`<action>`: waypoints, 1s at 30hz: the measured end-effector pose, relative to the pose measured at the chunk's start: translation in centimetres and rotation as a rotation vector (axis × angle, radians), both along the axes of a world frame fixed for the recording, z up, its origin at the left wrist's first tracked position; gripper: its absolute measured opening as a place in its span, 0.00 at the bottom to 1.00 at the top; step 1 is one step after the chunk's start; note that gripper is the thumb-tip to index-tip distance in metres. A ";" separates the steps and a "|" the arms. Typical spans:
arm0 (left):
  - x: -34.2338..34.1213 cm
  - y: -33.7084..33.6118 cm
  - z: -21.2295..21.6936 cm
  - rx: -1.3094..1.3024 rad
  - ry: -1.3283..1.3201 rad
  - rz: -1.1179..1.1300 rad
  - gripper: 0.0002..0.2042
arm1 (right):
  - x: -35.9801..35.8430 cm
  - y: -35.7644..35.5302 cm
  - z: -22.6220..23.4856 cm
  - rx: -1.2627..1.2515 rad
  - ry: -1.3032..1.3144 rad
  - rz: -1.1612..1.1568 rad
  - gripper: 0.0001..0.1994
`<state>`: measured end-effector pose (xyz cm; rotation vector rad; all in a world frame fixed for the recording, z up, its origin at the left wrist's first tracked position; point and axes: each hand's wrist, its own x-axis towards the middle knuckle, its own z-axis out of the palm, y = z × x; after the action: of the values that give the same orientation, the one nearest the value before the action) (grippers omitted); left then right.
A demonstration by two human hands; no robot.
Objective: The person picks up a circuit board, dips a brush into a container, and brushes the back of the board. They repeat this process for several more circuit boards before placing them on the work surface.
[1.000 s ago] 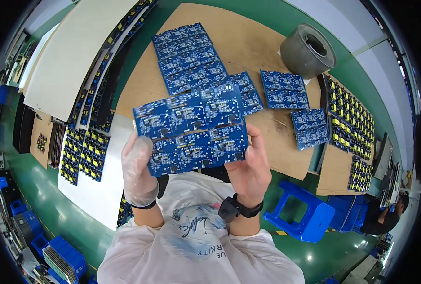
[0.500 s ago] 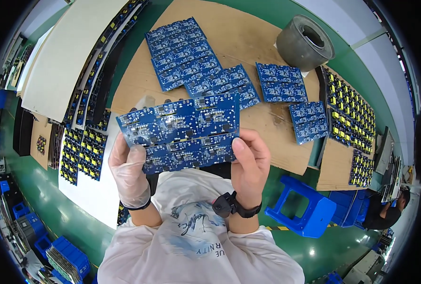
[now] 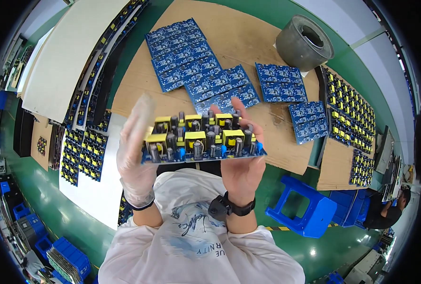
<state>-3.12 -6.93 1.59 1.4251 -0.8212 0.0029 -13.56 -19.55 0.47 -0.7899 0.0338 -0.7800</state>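
Observation:
A circuit board panel (image 3: 203,142) is held in front of my chest, its component side showing yellow transformers, dark capacitors and small blue parts. My right hand (image 3: 241,175) grips it from behind and below, with fingertips showing past its far edge. At its left end is my left hand (image 3: 137,142), in a clear glove, fingers stretched out and slightly blurred; whether it bears any weight is hard to tell. Beyond lie overlapping blue board panels (image 3: 182,54), solder side up. Two more, a panel (image 3: 281,83) and a nearer panel (image 3: 309,122), lie separately on the right.
Brown cardboard (image 3: 234,35) covers the table. A grey metal cylinder (image 3: 298,45) stands at the far right. Boards with yellow parts (image 3: 350,109) lie right, others (image 3: 83,154) left, beside a stacked rack (image 3: 73,52). A blue stool (image 3: 302,208) stands right; a person (image 3: 388,210) is farther off.
The panel has been turned over from its solder side to its component side. My left hand has straightened its fingers, while my right hand has shifted underneath and behind the board.

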 end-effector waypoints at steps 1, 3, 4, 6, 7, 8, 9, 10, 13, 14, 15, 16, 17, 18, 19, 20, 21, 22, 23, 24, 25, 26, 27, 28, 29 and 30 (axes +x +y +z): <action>-0.3 -0.4 0.1 -0.053 0.182 0.063 0.43 | 0.2 0.2 0.0 -0.003 -0.045 -0.063 0.30; -0.4 -0.6 -0.6 -0.129 0.297 -0.079 0.46 | 0.3 0.2 0.0 -0.006 -0.091 -0.129 0.30; -0.5 -0.7 -1.1 -0.204 0.412 -0.219 0.48 | 0.4 0.1 0.0 0.004 -0.098 -0.130 0.31; -0.8 -1.0 -1.0 -0.277 0.525 -0.356 0.51 | 0.5 0.1 0.1 0.028 -0.113 -0.125 0.31; -1.3 -1.5 -0.4 -0.296 0.606 -0.329 0.53 | 0.6 0.1 0.3 0.031 -0.115 -0.121 0.31; -2.0 -1.9 0.1 -0.314 0.688 -0.298 0.55 | 0.6 0.2 0.5 0.026 -0.072 -0.136 0.32; -2.5 -2.3 0.5 -0.333 0.768 -0.265 0.57 | 0.6 0.3 0.6 0.022 -0.029 -0.150 0.33; -2.9 -2.6 0.8 -0.330 0.766 -0.254 0.57 | 0.6 0.3 0.6 0.018 0.013 -0.162 0.34; -3.5 -3.4 1.7 -0.335 0.834 -0.211 0.54 | 0.5 0.1 0.6 0.044 0.009 -0.145 0.36; -3.4 -3.3 1.7 -0.334 0.831 -0.203 0.54 | 0.5 0.1 0.6 0.056 0.008 -0.140 0.37; -3.4 -3.2 1.7 -0.342 0.821 -0.211 0.54 | 0.5 0.0 0.5 0.059 0.006 -0.132 0.37; -3.5 -3.0 1.6 -0.350 0.812 -0.219 0.53 | 0.6 -0.1 0.3 0.009 0.006 -0.124 0.38; -3.6 -2.9 1.5 -0.359 0.802 -0.228 0.53 | 0.6 -0.1 0.0 -0.040 0.006 -0.116 0.38; -3.6 -2.9 1.4 -0.360 0.800 -0.220 0.53 | 0.6 -0.1 -0.1 -0.090 0.005 -0.108 0.39; -3.7 -3.0 1.1 -0.401 0.812 -0.204 0.52 | 0.6 -0.1 -0.1 -0.088 0.003 -0.100 0.39; -3.7 -3.1 1.0 -0.442 0.823 -0.188 0.51 | 0.5 -0.1 -0.1 -0.064 0.040 -0.099 0.39; -3.7 -3.1 0.9 -0.484 0.835 -0.174 0.50 | 0.5 0.0 -0.1 -0.040 0.077 -0.098 0.38; -3.6 -3.1 0.9 -0.486 0.832 -0.168 0.50 | 0.5 0.0 -0.2 -0.017 0.114 -0.098 0.38; -3.6 -3.1 0.9 -0.484 0.832 -0.133 0.48 | 0.5 0.0 -0.3 -0.017 0.113 -0.092 0.38; -3.5 -3.1 0.9 -0.483 0.832 -0.098 0.47 | 0.5 0.0 -0.7 0.019 0.120 -0.051 0.37; -3.4 -3.0 0.9 -0.481 0.832 -0.064 0.45 | 0.6 0.0 -1.0 0.054 0.127 -0.010 0.36; -3.4 -3.0 0.7 -0.484 0.832 -0.061 0.45 | 0.6 0.0 -1.1 0.089 0.136 0.029 0.35; -3.3 -2.8 0.5 -0.499 0.836 -0.083 0.44 | 0.6 0.0 -1.1 0.087 0.137 0.032 0.35; -3.2 -2.7 0.2 -0.515 0.839 -0.106 0.43 | 0.6 0.1 -1.0 0.114 0.136 0.022 0.34; -3.1 -2.6 0.1 -0.530 0.843 -0.129 0.42 | 0.7 0.1 -0.9 0.141 0.135 0.011 0.33; -3.2 -2.6 0.2 -0.532 0.843 -0.129 0.42 | 0.7 0.2 -0.9 0.167 0.134 0.000 0.32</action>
<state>-6.29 -9.49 1.79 0.7453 -0.1746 -0.4215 -12.88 -19.35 -0.41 -0.6819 0.2162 -0.7132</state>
